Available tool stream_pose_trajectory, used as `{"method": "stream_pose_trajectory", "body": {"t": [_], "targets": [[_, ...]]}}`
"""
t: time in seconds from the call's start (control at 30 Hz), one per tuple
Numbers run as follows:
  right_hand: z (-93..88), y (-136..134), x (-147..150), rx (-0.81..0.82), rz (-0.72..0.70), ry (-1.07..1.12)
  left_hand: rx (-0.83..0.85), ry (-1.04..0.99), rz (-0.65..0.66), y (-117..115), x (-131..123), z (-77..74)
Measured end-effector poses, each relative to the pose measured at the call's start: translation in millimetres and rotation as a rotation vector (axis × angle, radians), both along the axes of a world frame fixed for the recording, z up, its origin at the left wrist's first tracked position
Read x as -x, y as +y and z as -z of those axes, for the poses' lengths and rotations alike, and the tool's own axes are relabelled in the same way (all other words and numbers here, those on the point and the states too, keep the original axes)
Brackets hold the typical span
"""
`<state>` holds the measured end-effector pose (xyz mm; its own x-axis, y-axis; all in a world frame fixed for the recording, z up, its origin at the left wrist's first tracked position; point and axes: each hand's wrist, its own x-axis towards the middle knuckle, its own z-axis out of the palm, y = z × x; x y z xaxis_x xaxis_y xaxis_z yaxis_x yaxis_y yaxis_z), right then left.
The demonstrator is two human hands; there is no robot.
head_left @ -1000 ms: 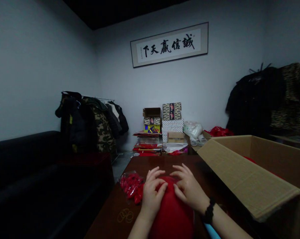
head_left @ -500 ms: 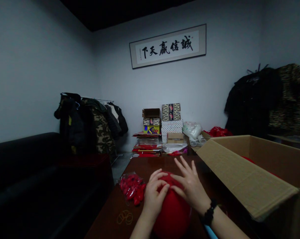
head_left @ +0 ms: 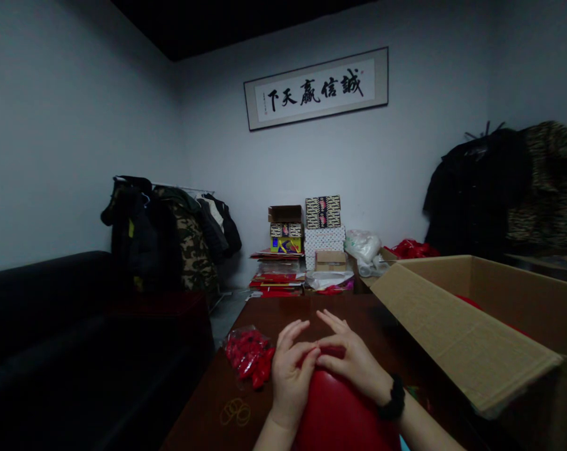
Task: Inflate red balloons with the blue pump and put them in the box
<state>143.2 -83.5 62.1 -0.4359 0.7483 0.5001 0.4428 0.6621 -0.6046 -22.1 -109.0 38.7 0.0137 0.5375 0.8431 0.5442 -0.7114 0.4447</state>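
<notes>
A large red balloon [head_left: 342,410], inflated, bulges below my hands at the bottom of the head view. My left hand [head_left: 290,369] pinches the top end of the balloon between thumb and index finger, its other fingers raised. Meeting it at the same spot, my right hand [head_left: 351,360] also pinches there with thumb and index finger. A black band circles the right wrist. The neck itself is mostly hidden by the fingertips. Left of my hands, a clear bag of red balloons [head_left: 249,354] lies on the brown table [head_left: 203,410], with several rubber bands [head_left: 235,412] nearer me.
On the right stands an open cardboard box [head_left: 466,332] with something red inside. Stacked boxes [head_left: 324,241] and red flat items stand by the far wall. A black sofa [head_left: 52,351] runs along the left, with coats [head_left: 165,232] hanging behind it.
My right hand has come down and closed its fingers against the left at the balloon's top. The balloon's visible body has shifted right and tilted.
</notes>
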Motion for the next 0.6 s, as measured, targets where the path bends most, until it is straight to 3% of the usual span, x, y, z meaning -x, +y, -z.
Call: {"method": "stream_pose_trajectory", "body": {"t": [0.27, 0.43, 0.6], "targets": [[-1.2, 2, 6, 0.043, -0.114, 0.099, 0.072, 0.014, 0.107, 1, 2, 1.3], [4.7, -4, 5, -0.099, -0.058, 0.07, 0.086, 0.017, 0.162, 2, 13, -0.3], [-0.6, -12, -3, -0.185, -0.105, 0.014, 0.03, 0.275, 0.157, 0, 23, -16.5]]}}
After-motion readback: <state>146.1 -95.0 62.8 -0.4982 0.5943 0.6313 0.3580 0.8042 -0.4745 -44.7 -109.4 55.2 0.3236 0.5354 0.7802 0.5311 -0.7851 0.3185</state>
